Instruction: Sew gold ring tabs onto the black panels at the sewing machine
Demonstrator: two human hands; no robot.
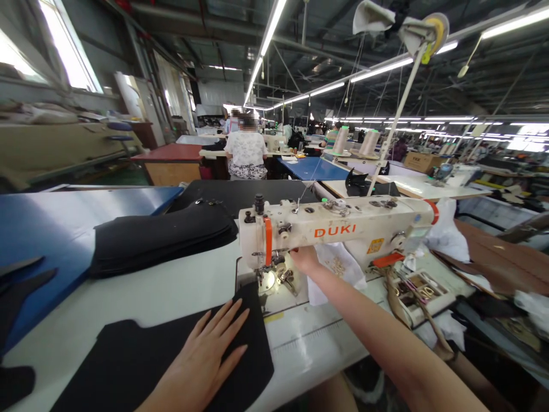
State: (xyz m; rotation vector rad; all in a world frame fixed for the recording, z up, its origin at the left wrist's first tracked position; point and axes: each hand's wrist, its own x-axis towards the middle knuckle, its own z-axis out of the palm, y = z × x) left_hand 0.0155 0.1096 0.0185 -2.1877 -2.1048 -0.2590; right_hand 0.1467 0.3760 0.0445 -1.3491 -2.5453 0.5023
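My left hand (212,349) lies flat with spread fingers on a black fabric panel (124,355). The panel's upper right corner reaches the needle area of a white sewing machine (295,229) marked DUKI. My right hand (305,260) reaches under the machine's arm, behind the needle area. Its fingers are partly hidden by the machine body, so what they touch does not show. A metal guide attachment (285,278) sits on the lit bed beside the presser foot. Behind my right forearm lies a white cloth or bag (330,272) with small light pieces on it.
A stack of black panels (163,237) lies at the back left, beside a blue tabletop (55,223). To the right are a parts tray (422,297) and brown material (506,246). Thread cones (341,140) stand behind the machine. A person (246,149) sits farther back.
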